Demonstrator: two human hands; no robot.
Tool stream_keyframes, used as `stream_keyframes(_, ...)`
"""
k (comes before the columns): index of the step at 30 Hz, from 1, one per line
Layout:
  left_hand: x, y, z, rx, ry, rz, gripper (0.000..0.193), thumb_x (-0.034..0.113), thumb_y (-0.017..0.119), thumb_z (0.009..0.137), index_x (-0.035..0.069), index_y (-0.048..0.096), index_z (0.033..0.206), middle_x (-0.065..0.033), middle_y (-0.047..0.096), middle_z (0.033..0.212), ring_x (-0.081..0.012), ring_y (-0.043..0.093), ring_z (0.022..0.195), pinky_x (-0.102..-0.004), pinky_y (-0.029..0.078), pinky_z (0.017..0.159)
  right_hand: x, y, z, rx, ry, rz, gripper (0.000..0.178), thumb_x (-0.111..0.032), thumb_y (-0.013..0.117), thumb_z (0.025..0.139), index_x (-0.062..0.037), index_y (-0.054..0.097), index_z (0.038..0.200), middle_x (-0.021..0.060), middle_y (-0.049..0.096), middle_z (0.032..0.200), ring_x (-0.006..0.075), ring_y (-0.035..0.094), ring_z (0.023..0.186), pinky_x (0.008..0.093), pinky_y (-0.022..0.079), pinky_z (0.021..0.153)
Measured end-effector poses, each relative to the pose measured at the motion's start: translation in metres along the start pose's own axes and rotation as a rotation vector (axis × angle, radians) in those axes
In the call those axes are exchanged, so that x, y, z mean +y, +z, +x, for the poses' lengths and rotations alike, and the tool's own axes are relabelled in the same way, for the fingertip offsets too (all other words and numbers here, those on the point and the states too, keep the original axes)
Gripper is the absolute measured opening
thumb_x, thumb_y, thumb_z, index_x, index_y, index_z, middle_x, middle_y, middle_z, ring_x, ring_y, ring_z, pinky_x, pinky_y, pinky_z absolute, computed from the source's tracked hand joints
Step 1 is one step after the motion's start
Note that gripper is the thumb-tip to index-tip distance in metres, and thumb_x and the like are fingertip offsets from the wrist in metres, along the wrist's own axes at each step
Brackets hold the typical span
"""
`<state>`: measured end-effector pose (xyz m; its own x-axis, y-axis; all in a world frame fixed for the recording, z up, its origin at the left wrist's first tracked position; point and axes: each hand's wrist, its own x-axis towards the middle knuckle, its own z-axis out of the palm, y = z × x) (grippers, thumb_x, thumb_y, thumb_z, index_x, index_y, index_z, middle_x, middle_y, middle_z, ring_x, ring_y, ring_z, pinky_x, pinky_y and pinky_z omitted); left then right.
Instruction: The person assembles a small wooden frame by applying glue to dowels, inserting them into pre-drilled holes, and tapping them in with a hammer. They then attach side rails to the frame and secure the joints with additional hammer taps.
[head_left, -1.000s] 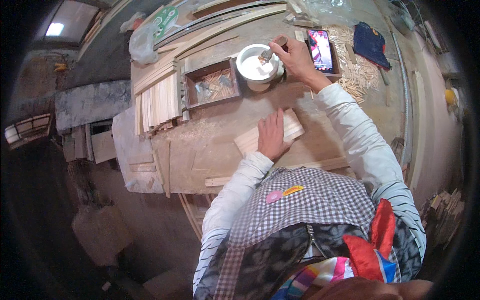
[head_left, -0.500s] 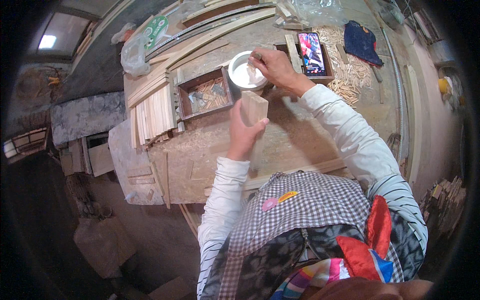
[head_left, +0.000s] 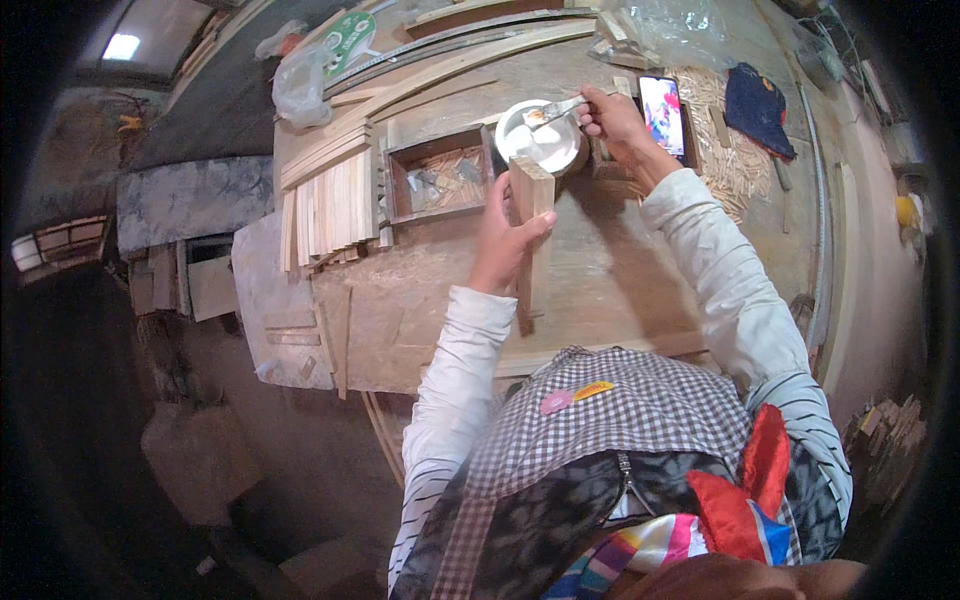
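Observation:
Upright in my left hand (head_left: 503, 240) is a pale wooden piece (head_left: 537, 205), its top end close to the near rim of a white tub (head_left: 572, 160). My fingers and thumb close around its sides. White paste (head_left: 550, 148) lies in the tub. Over the tub's far right side, my right hand (head_left: 614, 120) pinches a small pale-handled tool (head_left: 563, 107). Its working end slants down to the left over the paste, and I cannot make out its exact kind.
Left of the tub stands a wooden box (head_left: 440, 215) of scraps, beside stacked wooden strips (head_left: 325, 205). A lit phone (head_left: 662, 115) rests on another box at the right. Beyond are many small wooden pegs (head_left: 735, 185) and a dark blue cap (head_left: 757, 108).
My right hand has shifted up and right from the tub, and the tool in it now shows plainly. The whole view has moved slightly; my left hand still holds the wooden piece.

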<state>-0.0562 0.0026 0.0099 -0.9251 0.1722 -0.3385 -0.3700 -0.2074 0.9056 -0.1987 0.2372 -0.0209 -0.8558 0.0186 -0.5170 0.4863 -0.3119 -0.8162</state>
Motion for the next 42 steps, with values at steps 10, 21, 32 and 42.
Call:
stream_keyframes(10,0.005,-0.002,0.006,-0.093,0.083,-0.046,0.104,0.021,0.091,0.068,0.001,0.035,0.154,-0.016,0.048,0.146,-0.0264,0.049,0.135,-0.0391,0.038,0.116,-0.045,0.012,-0.034,-0.3,0.004,-0.124,0.032,-0.034,0.058,0.107,-0.0034,0.067,0.101,-0.0034,0.058,0.078,0.004,0.047,0.061,0.0202,0.035,0.048)
stream_keyframes(21,0.003,-0.02,0.006,-0.105,0.313,0.415,0.114,0.031,0.094,0.06,-0.001,0.037,0.153,-0.0171,0.046,0.146,-0.0314,0.045,0.139,-0.0408,0.034,0.119,-0.075,0.035,-0.092,-0.379,-0.373,-0.501,0.04,-0.041,0.059,0.106,-0.0048,0.074,0.097,-0.0035,0.059,0.069,0.0043,0.051,0.06,0.0218,0.039,0.052)
stream_keyframes(32,0.008,-0.013,-0.001,-0.183,0.413,0.508,0.115,0.024,0.094,0.056,0.002,0.039,0.154,-0.0135,0.047,0.148,-0.0281,0.047,0.139,-0.039,0.037,0.117,-0.067,0.029,-0.115,-0.254,-0.765,-0.716,0.029,-0.028,0.059,0.107,-0.001,0.069,0.104,0.0016,0.064,0.079,0.0107,0.058,0.072,0.0267,0.047,0.065)
stream_keyframes(42,-0.004,-0.026,0.007,-0.049,0.301,0.408,0.113,0.033,0.095,0.058,-0.004,0.041,0.149,-0.0176,0.05,0.141,-0.031,0.05,0.134,-0.0405,0.039,0.114,-0.065,0.012,-0.179,-0.448,-0.93,-0.792,0.018,-0.017,0.062,0.105,-0.0008,0.07,0.107,0.0061,0.069,0.092,0.0138,0.063,0.076,0.0278,0.052,0.069)
